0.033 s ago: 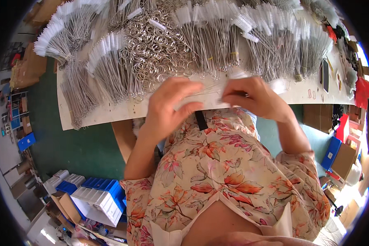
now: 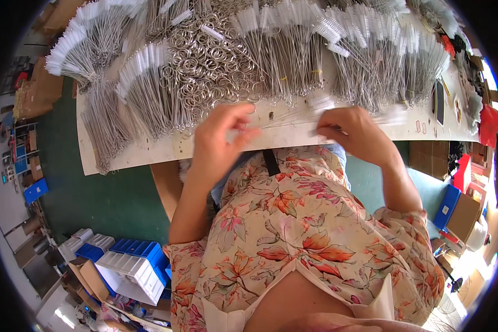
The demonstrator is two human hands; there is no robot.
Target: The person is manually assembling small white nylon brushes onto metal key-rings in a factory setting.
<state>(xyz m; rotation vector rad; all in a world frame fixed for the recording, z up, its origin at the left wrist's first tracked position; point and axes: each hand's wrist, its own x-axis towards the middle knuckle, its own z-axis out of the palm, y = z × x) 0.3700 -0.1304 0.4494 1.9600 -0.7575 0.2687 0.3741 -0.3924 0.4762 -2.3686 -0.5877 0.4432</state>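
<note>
**Head view: two hands stretch a thin bundle of wire brushes over the table edge**

Head view looks straight down on a pale table [image 2: 149,152] heaped with thin wire brushes, each a twisted metal stem with a white bristle tip. The left hand [image 2: 218,138] sits just left of centre, fingers curled and thumb pressed against them, pinching one end of a small bundle of brushes [image 2: 290,119]. The right hand [image 2: 357,133] sits at about 2 o'clock from the picture's centre, fingers closed on the other end of the same bundle, where the white bristle tips blur. The two hands are apart, with the stems stretched between them just above the near edge of the table.

At 12 o'clock lies a pile of metal rings [image 2: 210,63], tangled together. Fanned heaps of brushes [image 2: 365,61] spread from 12 to 2 o'clock, and more brush heaps [image 2: 102,72] lie toward 10 and 11 o'clock, white tips pointing outward. A dark flat object [image 2: 439,102] rests on the table at 2 o'clock.

Below the table the person's flowered blouse [image 2: 293,221] fills the lower middle. On the green floor [image 2: 105,199] at 8 o'clock stand blue and white plastic bins [image 2: 130,263], with cardboard boxes [image 2: 465,213] at 4 o'clock.
</note>
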